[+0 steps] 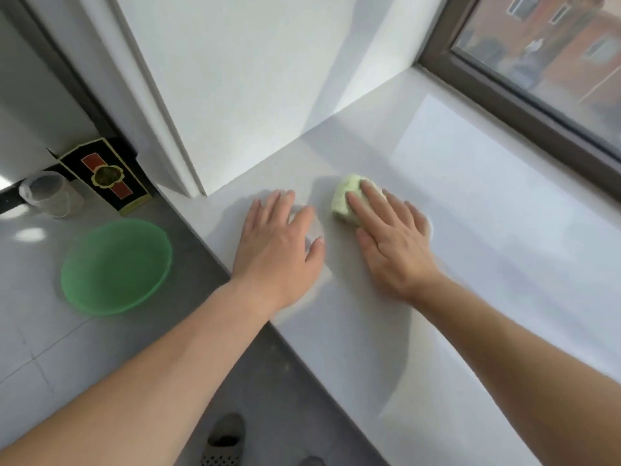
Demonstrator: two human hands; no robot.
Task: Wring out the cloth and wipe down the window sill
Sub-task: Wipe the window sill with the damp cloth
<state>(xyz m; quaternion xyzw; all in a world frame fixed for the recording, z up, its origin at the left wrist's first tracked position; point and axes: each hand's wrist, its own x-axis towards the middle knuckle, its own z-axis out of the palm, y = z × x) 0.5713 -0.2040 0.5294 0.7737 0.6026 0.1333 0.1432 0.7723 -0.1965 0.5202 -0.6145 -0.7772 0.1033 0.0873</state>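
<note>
Head view: right hand [391,240] lies flat on the pale green cloth [346,200], fingers straight and slightly apart, pressing it on the white sill [470,264]. Left hand [279,243] rests flat beside it, fingers spread. Green basin [116,267] sits on the floor, left.

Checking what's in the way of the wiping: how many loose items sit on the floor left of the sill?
3: a green basin nearest the sill's front edge, a black and gold box against the wall corner, and a clear plastic cup left of the box. Others may lie outside the view.
</note>
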